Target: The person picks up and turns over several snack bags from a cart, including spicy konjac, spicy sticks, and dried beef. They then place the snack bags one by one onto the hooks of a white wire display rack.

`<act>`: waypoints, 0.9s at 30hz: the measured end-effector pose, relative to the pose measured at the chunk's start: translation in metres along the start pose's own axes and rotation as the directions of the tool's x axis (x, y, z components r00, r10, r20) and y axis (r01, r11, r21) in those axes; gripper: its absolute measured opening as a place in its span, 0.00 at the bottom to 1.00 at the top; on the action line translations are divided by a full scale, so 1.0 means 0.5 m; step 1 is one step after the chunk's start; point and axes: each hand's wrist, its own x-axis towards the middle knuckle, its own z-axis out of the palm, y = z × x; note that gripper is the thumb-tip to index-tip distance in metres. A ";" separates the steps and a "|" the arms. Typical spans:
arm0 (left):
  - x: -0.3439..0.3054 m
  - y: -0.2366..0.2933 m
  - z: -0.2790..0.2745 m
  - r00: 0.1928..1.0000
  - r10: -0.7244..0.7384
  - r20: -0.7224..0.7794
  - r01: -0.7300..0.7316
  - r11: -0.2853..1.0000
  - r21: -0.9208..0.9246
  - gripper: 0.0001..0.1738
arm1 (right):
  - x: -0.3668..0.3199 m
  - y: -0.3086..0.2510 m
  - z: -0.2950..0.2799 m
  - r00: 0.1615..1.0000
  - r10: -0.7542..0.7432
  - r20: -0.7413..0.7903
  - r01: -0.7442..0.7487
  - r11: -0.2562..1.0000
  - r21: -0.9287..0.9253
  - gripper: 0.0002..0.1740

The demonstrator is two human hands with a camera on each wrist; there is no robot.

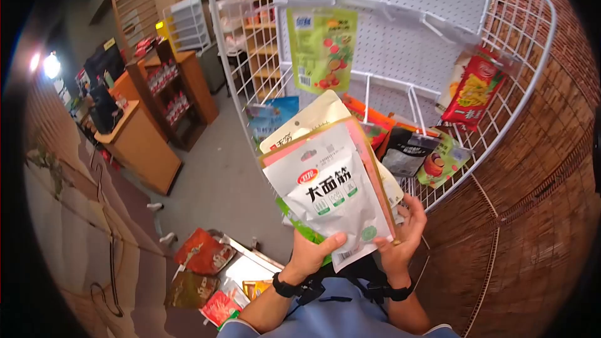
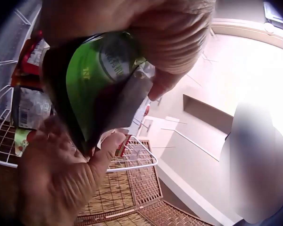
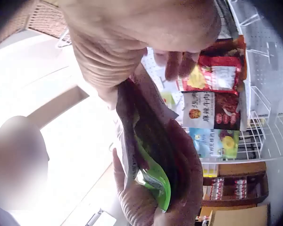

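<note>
Both hands hold one stack of snack packets in front of a wire rack (image 1: pixel 529 81). The front packet is a white pouch (image 1: pixel 332 191) with black characters; pink, tan and green packets fan out behind it. My left hand (image 1: pixel 316 247) grips the stack's bottom edge, thumb on the white pouch. My right hand (image 1: pixel 404 228) holds the stack's right side, fingers curled behind it. In the left wrist view the green packet (image 2: pixel 99 80) lies between my left hand (image 2: pixel 170 37) and my right hand (image 2: pixel 61 174). The right wrist view shows the stack's edge (image 3: pixel 153 174).
A green pouch (image 1: pixel 322 47) hangs on the pegboard and a red packet (image 1: pixel 472 91) hangs at the right. Several packets, one of them black (image 1: pixel 404 150), lie in the rack's basket. More packets (image 1: pixel 203 253) lie on the floor at lower left. Wooden shelves (image 1: pixel 169 97) stand at the far left.
</note>
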 end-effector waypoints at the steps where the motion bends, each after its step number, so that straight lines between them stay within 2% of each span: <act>1: 0.003 0.009 0.005 1.000 0.004 0.029 -0.007 0.996 0.093 0.45 | 0.011 -0.017 -0.010 1.000 -0.025 -0.011 0.025 1.000 0.000 0.64; 2: 0.005 0.020 0.019 0.998 0.026 0.050 -0.032 0.991 0.128 0.46 | 0.022 -0.031 -0.028 0.980 -0.082 0.181 0.131 0.952 -0.276 0.63; 3: 0.009 0.026 0.030 0.997 0.033 0.069 -0.042 0.991 0.130 0.46 | 0.030 -0.043 -0.039 0.927 -0.072 0.367 0.265 0.820 -0.507 0.62; 4: 0.012 0.031 0.038 0.997 0.039 0.069 -0.046 0.994 0.101 0.48 | 0.036 -0.055 -0.032 0.941 -0.048 0.334 0.225 0.827 -0.515 0.57; 5: 0.015 0.033 0.044 0.997 0.041 0.066 -0.046 0.996 0.073 0.49 | 0.038 -0.054 -0.025 0.945 -0.059 0.322 0.227 0.827 -0.514 0.57; 6: 0.018 0.030 0.044 0.997 0.022 0.078 -0.026 0.999 0.043 0.52 | 0.039 -0.048 -0.019 0.963 0.029 0.268 0.075 0.928 -0.366 0.53; 7: 0.023 0.023 0.040 0.996 0.021 0.088 -0.026 0.998 0.053 0.52 | 0.040 -0.042 -0.014 0.965 0.126 0.232 -0.082 0.978 -0.193 0.50; 8: 0.029 0.015 0.033 0.994 -0.014 0.108 0.015 1.000 -0.003 0.52 | 0.042 -0.037 -0.012 0.968 0.121 0.220 -0.081 0.980 -0.184 0.50; 9: 0.035 0.011 0.027 0.990 -0.050 0.130 0.058 0.997 -0.056 0.53 | 0.042 -0.031 -0.011 0.967 0.179 0.183 -0.165 0.982 -0.090 0.45; 10: 0.042 0.011 0.021 0.988 -0.054 0.144 0.061 0.997 -0.045 0.53 | 0.044 -0.024 -0.010 0.960 0.237 0.150 -0.241 0.970 0.008 0.39; 11: 0.051 0.011 0.016 0.981 -0.067 0.181 0.069 0.998 -0.003 0.54 | 0.047 -0.016 -0.016 0.963 0.232 0.134 -0.236 0.972 0.016 0.39; 13: 0.071 0.007 0.014 0.969 -0.092 0.231 0.084 0.996 0.044 0.54 | 0.054 0.002 -0.031 0.945 0.317 0.078 -0.321 0.945 0.060 0.32; 14: 0.078 0.004 0.020 0.977 -0.087 0.194 0.074 0.994 0.077 0.52 | 0.060 0.012 -0.034 0.961 0.274 0.042 -0.275 0.960 0.050 0.27; 16: 0.095 0.000 0.030 0.983 -0.089 0.159 0.072 0.991 0.109 0.50 | 0.079 0.007 -0.043 0.961 0.276 0.028 -0.276 0.961 -0.007 0.25; 18: 0.117 -0.003 0.036 0.991 -0.064 0.121 0.052 0.993 0.105 0.43 | 0.098 0.015 -0.047 0.962 0.273 0.021 -0.271 0.960 -0.068 0.24; 20: 0.138 -0.014 0.038 0.993 -0.056 0.105 0.047 0.995 0.083 0.39 | 0.121 0.032 -0.049 0.989 0.149 0.015 -0.146 0.982 -0.122 0.20; 21: 0.148 -0.019 0.037 0.996 -0.047 0.080 0.042 0.997 0.063 0.35 | 0.131 0.038 -0.050 0.989 0.145 0.009 -0.143 0.982 -0.125 0.20; 22: 0.156 -0.019 0.037 0.995 -0.049 0.088 0.043 0.997 0.063 0.35 | 0.141 0.043 -0.053 0.992 0.122 -0.020 -0.124 0.970 -0.209 0.18; 23: 0.164 -0.016 0.037 0.997 -0.066 0.035 0.063 0.996 0.063 0.34 | 0.152 0.049 -0.056 0.994 0.096 -0.047 -0.106 0.951 -0.291 0.17; 24: 0.172 -0.015 0.037 0.996 -0.082 -0.020 0.083 0.995 0.063 0.32 | 0.166 0.057 -0.062 0.994 0.092 -0.052 -0.103 0.951 -0.293 0.17; 26: 0.189 -0.013 0.034 0.996 -0.069 -0.049 0.069 0.998 0.009 0.32 | 0.199 0.069 -0.079 0.970 -0.009 -0.242 -0.086 0.922 -0.378 0.14; 27: 0.195 -0.012 0.034 0.995 -0.056 -0.085 0.052 0.998 -0.044 0.32 | 0.216 0.069 -0.087 0.969 -0.009 -0.246 -0.088 0.920 -0.382 0.14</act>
